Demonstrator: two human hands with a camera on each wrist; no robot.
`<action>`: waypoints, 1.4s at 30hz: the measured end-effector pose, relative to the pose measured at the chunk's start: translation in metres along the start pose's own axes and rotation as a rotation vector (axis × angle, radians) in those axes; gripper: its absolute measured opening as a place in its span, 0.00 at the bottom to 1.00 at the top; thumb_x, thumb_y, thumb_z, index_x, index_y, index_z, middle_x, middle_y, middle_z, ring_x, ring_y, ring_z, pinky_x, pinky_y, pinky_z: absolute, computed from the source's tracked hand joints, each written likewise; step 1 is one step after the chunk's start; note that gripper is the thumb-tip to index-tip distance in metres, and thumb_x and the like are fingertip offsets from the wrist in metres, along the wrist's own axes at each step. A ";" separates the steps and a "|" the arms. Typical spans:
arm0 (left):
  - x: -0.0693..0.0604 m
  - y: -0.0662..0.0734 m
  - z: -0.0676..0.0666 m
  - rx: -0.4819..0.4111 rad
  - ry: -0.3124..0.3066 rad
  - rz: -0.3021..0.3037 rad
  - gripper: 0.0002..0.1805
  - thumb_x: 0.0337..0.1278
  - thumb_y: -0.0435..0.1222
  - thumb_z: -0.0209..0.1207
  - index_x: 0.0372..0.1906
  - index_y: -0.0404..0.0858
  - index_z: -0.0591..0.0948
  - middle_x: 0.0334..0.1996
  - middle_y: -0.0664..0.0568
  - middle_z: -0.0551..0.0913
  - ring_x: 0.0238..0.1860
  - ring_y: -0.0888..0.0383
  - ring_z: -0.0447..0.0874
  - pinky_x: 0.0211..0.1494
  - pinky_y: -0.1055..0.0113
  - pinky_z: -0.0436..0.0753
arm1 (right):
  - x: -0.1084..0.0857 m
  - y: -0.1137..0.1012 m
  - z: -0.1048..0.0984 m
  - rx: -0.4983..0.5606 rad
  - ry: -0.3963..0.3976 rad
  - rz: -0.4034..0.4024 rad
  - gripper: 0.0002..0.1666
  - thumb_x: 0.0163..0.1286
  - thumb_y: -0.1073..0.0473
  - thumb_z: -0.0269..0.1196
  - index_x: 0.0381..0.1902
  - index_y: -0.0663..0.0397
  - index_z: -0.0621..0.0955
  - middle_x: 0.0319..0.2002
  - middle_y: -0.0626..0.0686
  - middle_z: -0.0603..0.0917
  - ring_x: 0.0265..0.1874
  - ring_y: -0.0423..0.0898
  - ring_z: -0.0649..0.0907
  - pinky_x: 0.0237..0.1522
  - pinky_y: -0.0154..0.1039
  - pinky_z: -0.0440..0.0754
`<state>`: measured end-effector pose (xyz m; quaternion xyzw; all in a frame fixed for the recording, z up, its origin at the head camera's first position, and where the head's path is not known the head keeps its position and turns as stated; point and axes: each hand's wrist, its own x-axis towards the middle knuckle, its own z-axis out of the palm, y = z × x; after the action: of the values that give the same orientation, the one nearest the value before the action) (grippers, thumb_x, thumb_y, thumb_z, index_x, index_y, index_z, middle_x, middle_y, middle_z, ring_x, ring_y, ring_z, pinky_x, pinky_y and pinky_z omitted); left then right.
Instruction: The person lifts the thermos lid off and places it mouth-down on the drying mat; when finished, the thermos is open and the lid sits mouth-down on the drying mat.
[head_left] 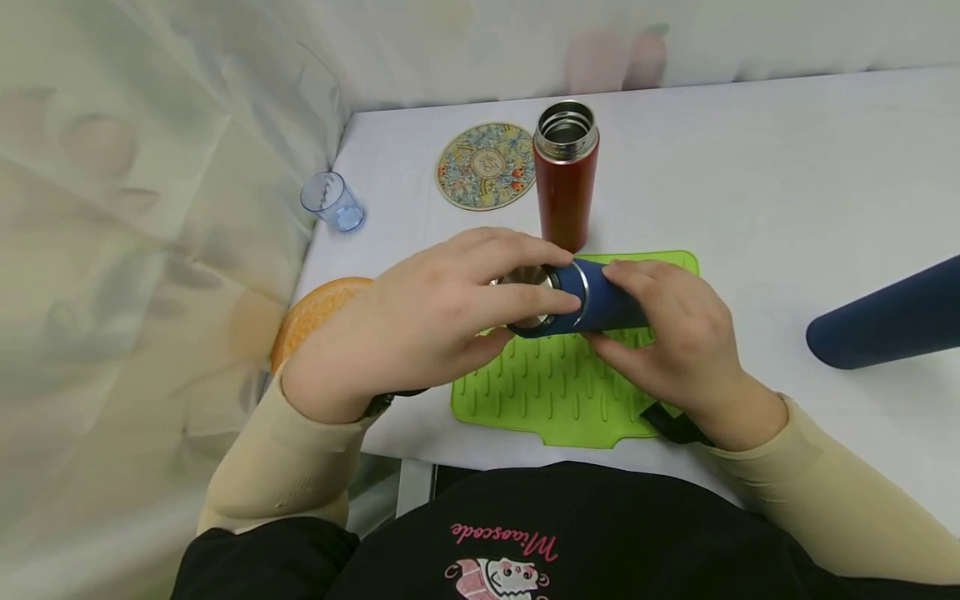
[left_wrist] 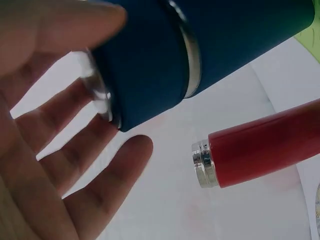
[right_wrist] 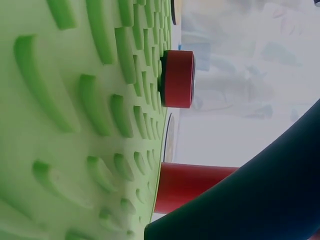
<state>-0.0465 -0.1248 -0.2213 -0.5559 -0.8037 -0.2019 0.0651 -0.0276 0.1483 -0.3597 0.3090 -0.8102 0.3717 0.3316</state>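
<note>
A blue flask with a silver ring is held tilted above a green ridged mat. My right hand grips its body; the right wrist view shows the flask but no fingers. Around the silver-topped end, my left hand has its thumb and fingers. The left wrist view shows that left hand with some fingers spread beside the flask's end. Just behind stands an uncapped red flask, upright. A red cap rests on the mat in the right wrist view.
A round patterned coaster lies behind the red flask. At the left are a clear blue cup and an orange round object partly behind my left forearm. Another dark blue flask lies at the right.
</note>
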 end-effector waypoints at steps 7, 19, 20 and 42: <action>-0.001 0.000 0.002 0.031 0.075 -0.150 0.28 0.58 0.42 0.80 0.63 0.40 0.87 0.55 0.44 0.86 0.52 0.50 0.86 0.57 0.56 0.87 | 0.000 -0.001 0.001 -0.007 0.006 -0.007 0.31 0.76 0.42 0.69 0.61 0.63 0.84 0.52 0.65 0.91 0.47 0.65 0.90 0.47 0.64 0.88; 0.000 -0.002 0.004 0.070 0.271 -0.177 0.32 0.53 0.46 0.81 0.61 0.35 0.88 0.51 0.42 0.88 0.46 0.50 0.87 0.50 0.60 0.87 | 0.001 0.007 -0.013 -0.029 0.010 0.121 0.41 0.51 0.57 0.85 0.63 0.63 0.84 0.54 0.65 0.91 0.50 0.66 0.89 0.63 0.41 0.83; 0.000 -0.003 0.004 0.068 0.277 -0.176 0.32 0.54 0.45 0.81 0.61 0.34 0.88 0.51 0.42 0.88 0.47 0.50 0.87 0.50 0.60 0.87 | 0.002 0.009 -0.015 -0.032 0.024 0.143 0.42 0.50 0.57 0.85 0.63 0.63 0.84 0.53 0.65 0.91 0.50 0.66 0.89 0.65 0.36 0.80; 0.022 -0.024 0.068 0.006 -0.092 -0.388 0.31 0.66 0.46 0.75 0.72 0.44 0.85 0.63 0.49 0.84 0.59 0.52 0.84 0.64 0.59 0.83 | 0.053 0.066 -0.035 0.231 0.372 0.824 0.45 0.55 0.72 0.79 0.69 0.46 0.78 0.59 0.41 0.82 0.55 0.40 0.82 0.56 0.33 0.79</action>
<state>-0.0684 -0.0857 -0.2818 -0.3990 -0.8985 -0.1826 -0.0100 -0.0975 0.1982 -0.3277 -0.0755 -0.7456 0.6091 0.2596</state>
